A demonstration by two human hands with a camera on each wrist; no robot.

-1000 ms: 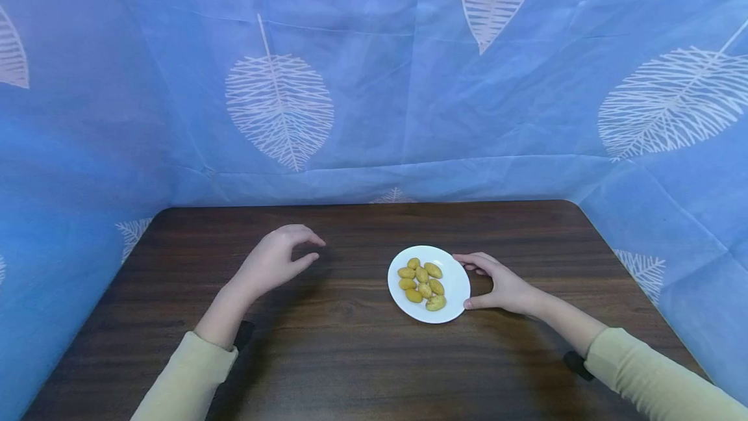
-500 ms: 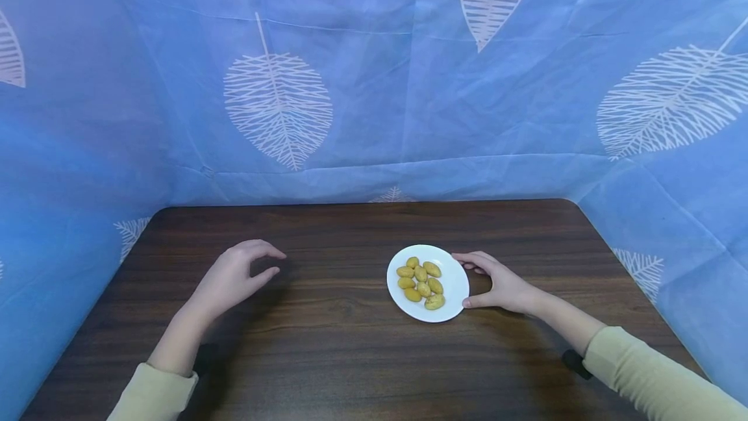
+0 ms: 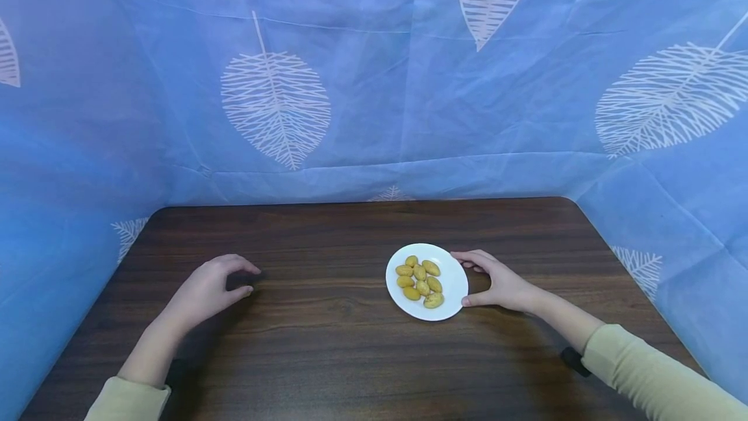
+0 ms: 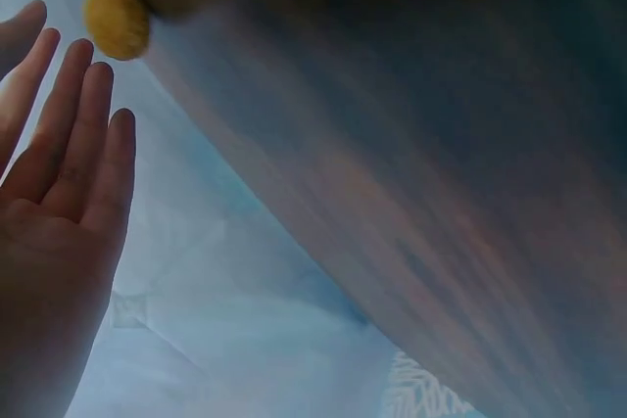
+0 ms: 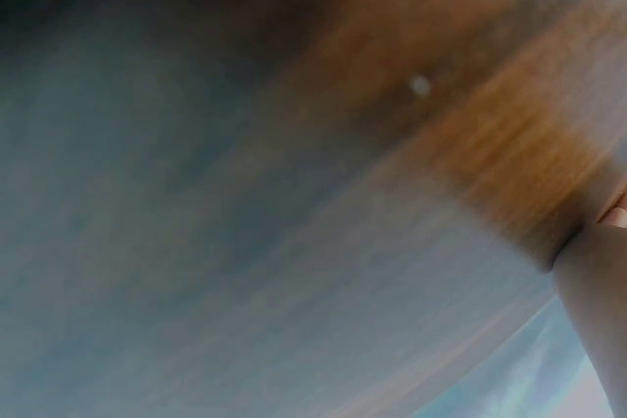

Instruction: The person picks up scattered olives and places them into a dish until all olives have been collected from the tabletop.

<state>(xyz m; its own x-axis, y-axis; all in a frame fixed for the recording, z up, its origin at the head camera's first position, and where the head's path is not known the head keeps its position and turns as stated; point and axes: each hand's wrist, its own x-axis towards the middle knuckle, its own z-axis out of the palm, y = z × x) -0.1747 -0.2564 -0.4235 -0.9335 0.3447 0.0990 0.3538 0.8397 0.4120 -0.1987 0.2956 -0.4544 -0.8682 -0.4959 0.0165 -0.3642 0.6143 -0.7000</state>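
Note:
A white plate [image 3: 454,288] on the table carries several small yellow potatoes [image 3: 420,272], grouped toward its left side. My right hand [image 3: 504,286] holds the plate's right rim, thumb at the near side and fingers at the far side. Well to the left, my left hand [image 3: 207,290] hovers over the table with fingers lightly bent and the thumb apart, nothing visible between them. The left wrist view shows that hand's fingers stretched out, with one yellow potato [image 4: 118,19] just past the fingertips; in the head view no potato shows there.
The dark wood table [image 3: 327,369] has its far edge against a blue cloth [image 3: 374,83] printed with white leaves. The cloth also hangs along both sides. The right wrist view holds mostly blurred table surface and a part of the hand at its right edge.
My left hand has moved left and nearer to me, away from the plate. The right hand keeps its place at the plate's rim, and the potatoes on it look unchanged.

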